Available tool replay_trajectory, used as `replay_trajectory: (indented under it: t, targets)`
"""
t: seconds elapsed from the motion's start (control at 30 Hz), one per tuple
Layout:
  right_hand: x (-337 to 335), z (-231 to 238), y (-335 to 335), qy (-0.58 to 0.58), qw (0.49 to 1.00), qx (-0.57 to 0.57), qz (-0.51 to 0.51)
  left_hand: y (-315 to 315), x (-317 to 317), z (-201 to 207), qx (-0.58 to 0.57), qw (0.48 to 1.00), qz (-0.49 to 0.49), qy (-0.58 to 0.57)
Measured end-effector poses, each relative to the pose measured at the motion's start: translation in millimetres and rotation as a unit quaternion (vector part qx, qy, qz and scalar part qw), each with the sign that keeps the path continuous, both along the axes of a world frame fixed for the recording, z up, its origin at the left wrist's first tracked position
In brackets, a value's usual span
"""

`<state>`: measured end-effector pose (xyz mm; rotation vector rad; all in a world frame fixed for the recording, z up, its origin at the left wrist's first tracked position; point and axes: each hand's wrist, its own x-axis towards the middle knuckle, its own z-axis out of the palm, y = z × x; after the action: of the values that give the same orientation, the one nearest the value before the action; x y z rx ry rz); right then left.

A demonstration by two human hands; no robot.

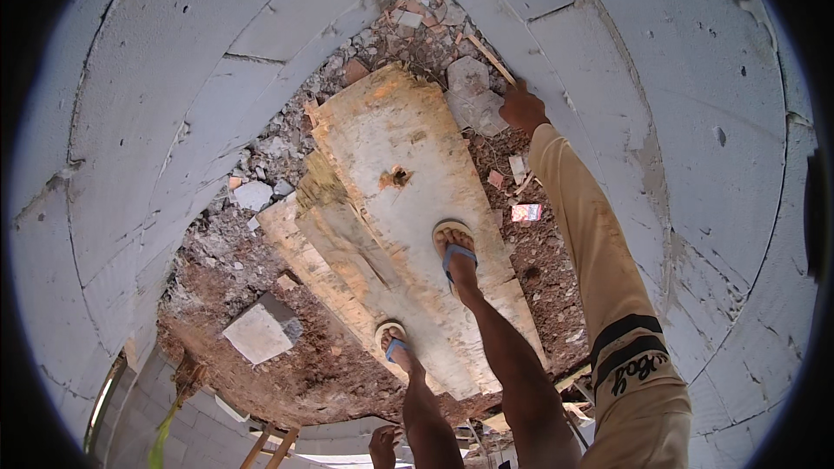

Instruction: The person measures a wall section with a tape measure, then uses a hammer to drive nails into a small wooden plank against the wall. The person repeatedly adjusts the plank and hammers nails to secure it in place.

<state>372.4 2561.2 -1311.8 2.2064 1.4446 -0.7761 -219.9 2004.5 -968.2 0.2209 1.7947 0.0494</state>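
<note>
The fingers of the right hand (523, 110) are closing around the lower end of a thin wooden stick (491, 59), which is lying just past the far right corner of the plywood board (391, 126) and slanting away toward the far corner of the walls. The left hand (382, 447) is hanging low, beyond the board's near end and beside the left leg; its fingers are appearing curled, but whether they are holding anything I cannot tell. A beige sleeve (599, 269) with two dark bands is covering the right arm and running alongside the board's right side. A grey concrete chunk (471, 91) is resting by the board's far right corner, near the stick. The right foot (457, 247), wearing a flip-flop with a blue strap, is standing on the board, nearer than its ragged hole (397, 177), while the left foot (393, 340) is standing toward the near left. Weathered boards (330, 247) are showing along the board's left side. Right of the board, a small red-and-white packet (526, 213) is lying on the dirt; well to its left, a pale block (261, 330) is sitting. Broken rubble (408, 17) is filling the ground past its far end, and pale block walls (599, 61) are rising on both sides.
</note>
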Motion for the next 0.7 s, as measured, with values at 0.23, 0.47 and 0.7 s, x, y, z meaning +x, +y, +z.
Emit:
replay_trajectory:
  t: [0.23,0.47,0.7]
  targets:
    - [-58.4,102.5,-115.1,0.264,0.925,0.256,-0.098,64.9,32.5,77.0,-0.03,0.998,-0.019,0.06]
    - [-143.8,373.1,-269.3,0.521,0.747,0.012,-0.414,242.5,117.2,125.1,0.097,0.993,-0.024,-0.068]
    - [-210.3,607.5,-356.0,0.554,0.711,0.099,-0.422,300.4,175.9,193.0,0.023,0.951,0.009,-0.308]
